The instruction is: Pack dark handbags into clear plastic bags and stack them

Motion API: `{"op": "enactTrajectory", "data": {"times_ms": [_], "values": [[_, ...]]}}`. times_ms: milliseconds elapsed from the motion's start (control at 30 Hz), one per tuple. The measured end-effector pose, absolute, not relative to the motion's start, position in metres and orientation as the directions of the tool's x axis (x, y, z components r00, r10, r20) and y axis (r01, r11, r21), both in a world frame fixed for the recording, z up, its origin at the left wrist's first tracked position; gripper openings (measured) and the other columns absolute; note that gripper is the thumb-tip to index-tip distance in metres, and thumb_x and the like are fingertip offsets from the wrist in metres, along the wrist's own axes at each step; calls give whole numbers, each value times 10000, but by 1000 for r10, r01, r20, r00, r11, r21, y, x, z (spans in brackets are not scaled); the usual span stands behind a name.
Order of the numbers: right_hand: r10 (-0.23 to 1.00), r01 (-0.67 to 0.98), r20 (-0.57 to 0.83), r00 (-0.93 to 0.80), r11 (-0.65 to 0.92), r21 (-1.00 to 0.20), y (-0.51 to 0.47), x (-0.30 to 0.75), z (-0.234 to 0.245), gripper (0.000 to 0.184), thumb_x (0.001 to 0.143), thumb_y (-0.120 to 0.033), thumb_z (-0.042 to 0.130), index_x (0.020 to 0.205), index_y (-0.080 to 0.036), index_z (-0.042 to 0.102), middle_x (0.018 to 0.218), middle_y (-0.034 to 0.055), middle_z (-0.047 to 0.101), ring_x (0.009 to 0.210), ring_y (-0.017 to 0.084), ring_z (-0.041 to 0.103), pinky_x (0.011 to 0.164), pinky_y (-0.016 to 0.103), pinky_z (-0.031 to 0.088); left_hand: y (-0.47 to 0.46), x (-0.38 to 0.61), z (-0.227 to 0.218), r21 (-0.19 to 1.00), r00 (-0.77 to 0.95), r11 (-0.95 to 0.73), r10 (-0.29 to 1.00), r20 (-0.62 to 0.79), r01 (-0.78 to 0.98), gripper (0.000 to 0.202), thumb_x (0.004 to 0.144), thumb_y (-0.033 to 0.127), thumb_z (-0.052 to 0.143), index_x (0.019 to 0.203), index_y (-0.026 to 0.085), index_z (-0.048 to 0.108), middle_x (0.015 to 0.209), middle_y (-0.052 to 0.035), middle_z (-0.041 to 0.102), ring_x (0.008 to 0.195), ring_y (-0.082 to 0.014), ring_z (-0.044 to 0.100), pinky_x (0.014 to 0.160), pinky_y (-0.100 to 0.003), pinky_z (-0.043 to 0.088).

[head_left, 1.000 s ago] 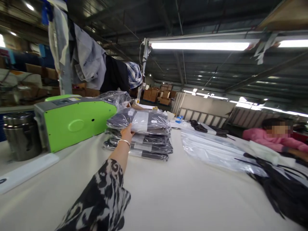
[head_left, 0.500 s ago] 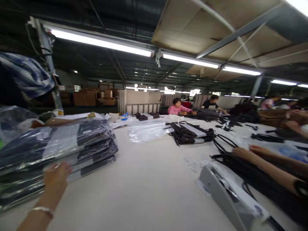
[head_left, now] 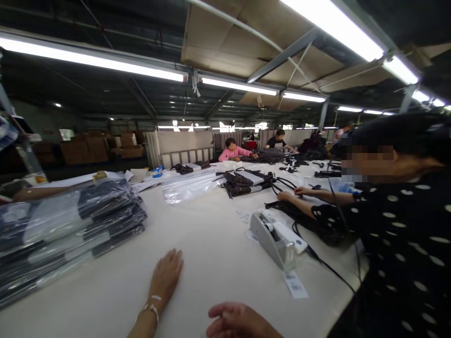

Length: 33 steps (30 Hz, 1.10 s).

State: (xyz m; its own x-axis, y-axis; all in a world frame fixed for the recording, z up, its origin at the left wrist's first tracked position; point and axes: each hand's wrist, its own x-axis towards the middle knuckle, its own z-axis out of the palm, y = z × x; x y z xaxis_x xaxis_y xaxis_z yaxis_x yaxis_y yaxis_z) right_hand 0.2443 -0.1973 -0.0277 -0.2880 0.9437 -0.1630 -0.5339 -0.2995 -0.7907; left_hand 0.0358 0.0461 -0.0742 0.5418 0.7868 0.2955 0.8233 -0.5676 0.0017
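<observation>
My left hand (head_left: 166, 272) is over the pale table (head_left: 197, 230), palm down and fingers stretched out, with nothing in it. A bracelet circles that wrist. At the bottom edge my right hand (head_left: 239, 321) shows partly, its fingers loosely bent and apart, holding nothing visible. To the left lies a stack of dark folded garments in clear plastic bags (head_left: 116, 202). A grey tape dispenser (head_left: 273, 241) stands to the right of my hands, with a white printed label (head_left: 295, 284) in front of it.
Flat clear plastic bags (head_left: 190, 185) lie farther back, beside folded dark garments with cords (head_left: 246, 180). At the right a co-worker in a dotted top (head_left: 398, 244) handles dark fabric (head_left: 306, 216). Two more people sit across the table. A black cable (head_left: 331, 265) trails off the table's right edge.
My left hand has left the bagged stack and moved right, over the bare tabletop. My right hand has come into view at the bottom. The view has turned right, showing the dotted-top co-worker.
</observation>
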Motion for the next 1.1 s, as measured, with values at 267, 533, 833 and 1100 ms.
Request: {"op": "enactTrajectory", "data": {"times_ms": [267,533,833,1100], "values": [[942,-623,-160,-294,-316,-716,-199,238,-30,432,746,-303,797,1109,-119,653,953,113,721,804,208,710,799,386,508,40,44,-57,23,448,-474,846,290,880,476,969,255,300,1333,150,589,1413,-134,561,1309,-260,520,1107,-423,403],[944,-527,-222,-246,-322,-787,-201,228,-31,551,607,-393,869,1035,-120,655,904,90,703,718,191,685,736,371,513,42,47,-51,-8,437,-441,887,149,898,540,989,329,265,1484,164,400,1552,-147,377,1431,-287,348,1150,-498,291],[762,248,-280,-584,-161,-955,-189,258,-3,407,744,-389,749,1128,-258,726,877,-18,705,753,113,596,728,200,455,59,56,-44,51,352,-352,936,5,935,617,972,465,276,1534,212,287,1615,-127,231,1490,-308,205,1158,-551,210],[758,709,-385,-527,142,-691,-96,316,70,477,769,-424,714,1218,-266,681,970,10,727,720,136,617,634,227,443,73,61,-46,-18,337,-336,941,43,942,622,967,480,308,1531,217,299,1609,-117,255,1481,-314,231,1156,-544,221]]}}
